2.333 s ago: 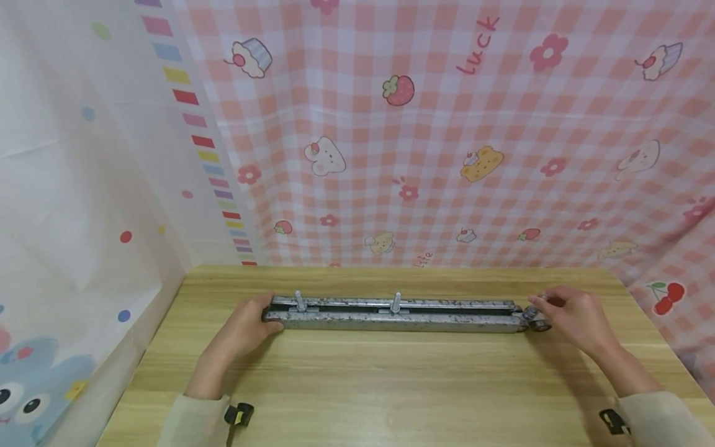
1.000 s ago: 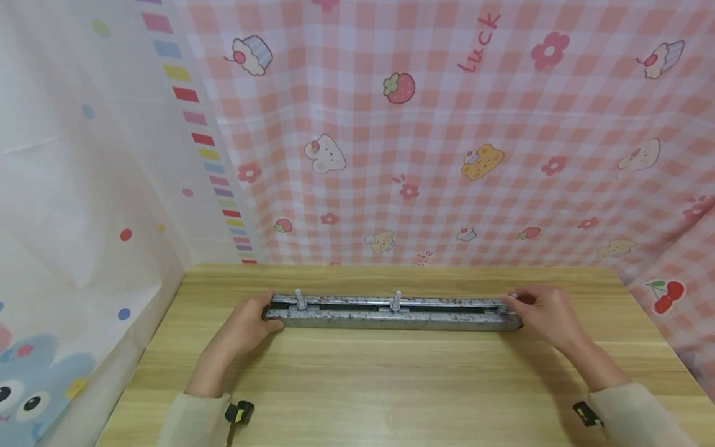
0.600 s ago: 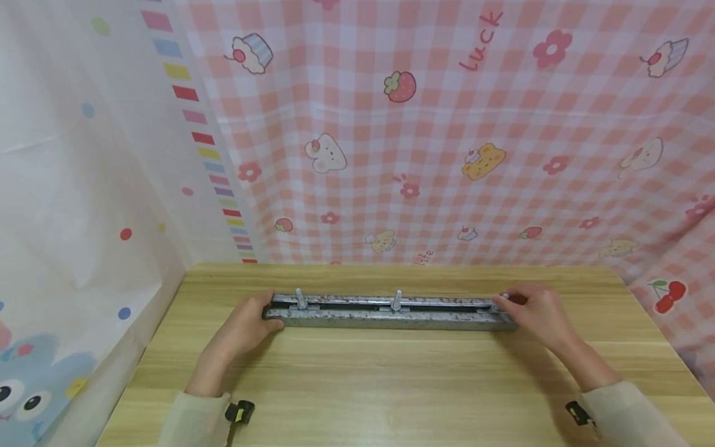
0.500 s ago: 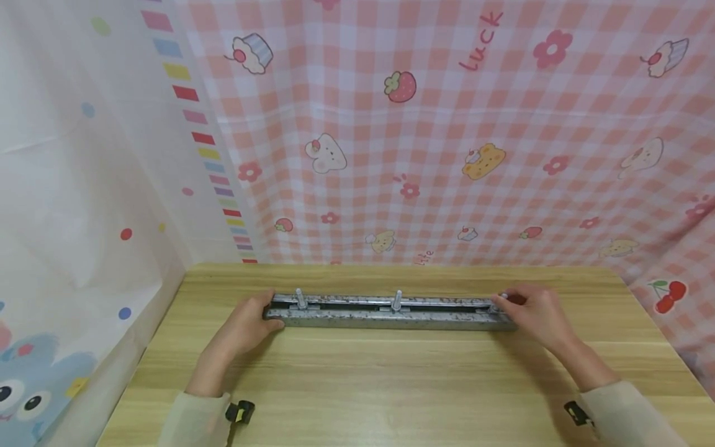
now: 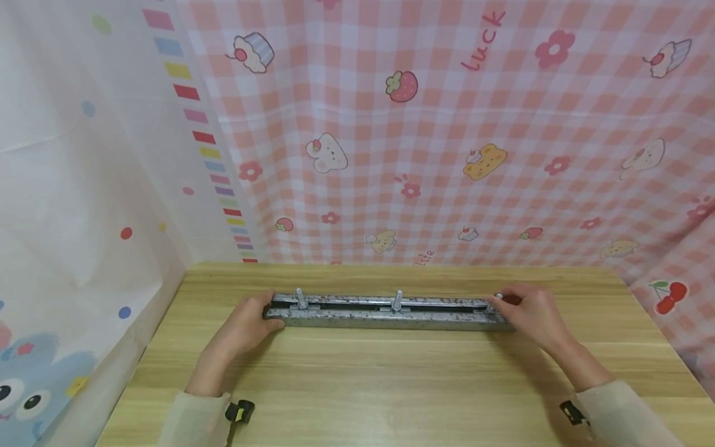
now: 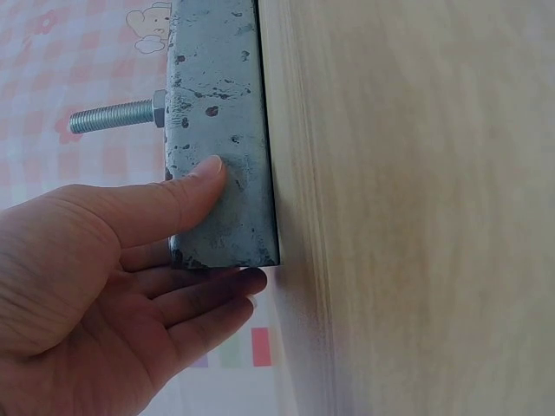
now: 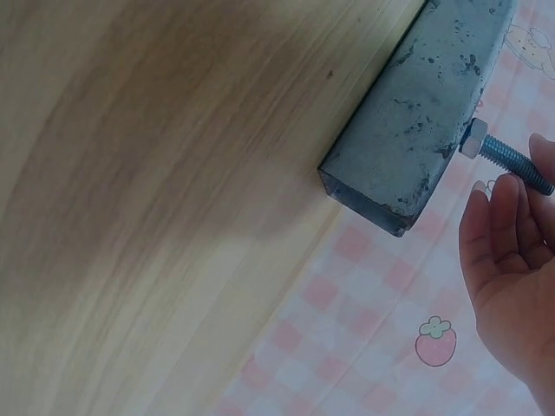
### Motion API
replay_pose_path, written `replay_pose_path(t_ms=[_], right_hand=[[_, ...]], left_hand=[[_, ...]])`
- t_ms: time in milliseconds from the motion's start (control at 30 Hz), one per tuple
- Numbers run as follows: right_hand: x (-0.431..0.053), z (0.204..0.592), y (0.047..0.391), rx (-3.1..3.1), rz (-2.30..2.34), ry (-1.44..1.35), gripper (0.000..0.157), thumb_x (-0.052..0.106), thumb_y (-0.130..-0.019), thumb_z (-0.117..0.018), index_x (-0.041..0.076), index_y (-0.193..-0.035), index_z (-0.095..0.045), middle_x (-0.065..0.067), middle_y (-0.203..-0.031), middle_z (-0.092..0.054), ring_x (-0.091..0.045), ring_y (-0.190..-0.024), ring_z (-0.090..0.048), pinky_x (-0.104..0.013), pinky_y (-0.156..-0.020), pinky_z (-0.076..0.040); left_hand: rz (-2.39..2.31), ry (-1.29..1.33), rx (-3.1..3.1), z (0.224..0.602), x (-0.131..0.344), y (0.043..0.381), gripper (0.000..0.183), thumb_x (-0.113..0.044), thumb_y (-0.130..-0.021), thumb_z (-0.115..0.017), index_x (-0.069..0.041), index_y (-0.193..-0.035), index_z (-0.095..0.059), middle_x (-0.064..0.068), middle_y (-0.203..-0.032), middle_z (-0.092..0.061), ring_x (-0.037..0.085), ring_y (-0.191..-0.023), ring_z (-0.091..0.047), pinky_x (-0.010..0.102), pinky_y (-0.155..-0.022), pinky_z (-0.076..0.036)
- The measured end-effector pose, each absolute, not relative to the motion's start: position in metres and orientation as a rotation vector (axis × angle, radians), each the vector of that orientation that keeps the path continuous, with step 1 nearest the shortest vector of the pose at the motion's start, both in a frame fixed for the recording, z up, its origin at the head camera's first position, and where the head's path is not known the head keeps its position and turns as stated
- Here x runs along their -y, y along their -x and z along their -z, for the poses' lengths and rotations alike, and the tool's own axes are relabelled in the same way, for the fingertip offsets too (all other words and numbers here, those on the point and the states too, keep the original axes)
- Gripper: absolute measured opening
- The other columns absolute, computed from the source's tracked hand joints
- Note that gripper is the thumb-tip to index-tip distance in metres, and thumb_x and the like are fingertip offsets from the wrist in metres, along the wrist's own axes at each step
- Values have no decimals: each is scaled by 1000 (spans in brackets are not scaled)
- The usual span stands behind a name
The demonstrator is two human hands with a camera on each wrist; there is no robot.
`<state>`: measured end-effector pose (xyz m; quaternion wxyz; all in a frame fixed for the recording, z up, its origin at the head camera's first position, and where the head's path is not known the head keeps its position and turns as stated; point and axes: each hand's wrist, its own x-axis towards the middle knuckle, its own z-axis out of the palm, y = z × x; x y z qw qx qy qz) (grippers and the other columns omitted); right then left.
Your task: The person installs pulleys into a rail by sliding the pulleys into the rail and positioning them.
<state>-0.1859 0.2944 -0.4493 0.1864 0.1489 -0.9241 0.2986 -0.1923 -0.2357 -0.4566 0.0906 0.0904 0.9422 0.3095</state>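
A worn grey metal channel (image 5: 357, 320) with a slot along its top lies lengthwise on the table in the head view. My left hand (image 5: 246, 326) grips its left end, the thumb on the front face and the fingers behind and under the end, as the left wrist view shows. Two threaded bolts, one near the left end (image 5: 301, 300) and one at the middle (image 5: 397, 301), stand up from the slot with nuts at their base. At the right end my right hand (image 5: 533, 315) pinches a third bolt (image 7: 512, 159), whose nut sits at the slot. Its lower parts are hidden inside the channel.
The wood-grain table (image 5: 391, 385) extends in front of the channel. A pink checked cloth (image 5: 357, 186) hangs close behind the table, and a white dotted cloth (image 5: 128, 186) hangs at the left. Black straps are on both sleeves.
My right hand has moved left, bringing the third bolt and its wheeled base from outside the right end into the channel's slot. The left hand has kept its hold.
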Motion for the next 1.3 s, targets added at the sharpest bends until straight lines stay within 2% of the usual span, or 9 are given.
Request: replay_pose_path(t_ms=[567, 1300], right_hand=[[-292, 447, 185, 2641, -896, -378, 7, 14, -91, -84, 10, -86, -80, 4, -75, -71, -3, -64, -61, -24, -53, -52], [-279, 449, 185, 2583, -933, -413, 6, 10, -87, -87, 10, -84, -81, 3, -77, -73, -3, -65, -63, -16, -55, -51]], left_hand=[[-916, -292, -2812, 456, 236, 193, 72, -8, -97, -75, 18, -152, -37, 36, -154, -43, 51, -142, -43, 61, -115, -42], [-935, -281, -2808, 455, 235, 191, 71, -8, -97, -75, 18, -152, -37, 36, -153, -44, 52, -142, -43, 62, -116, -39]])
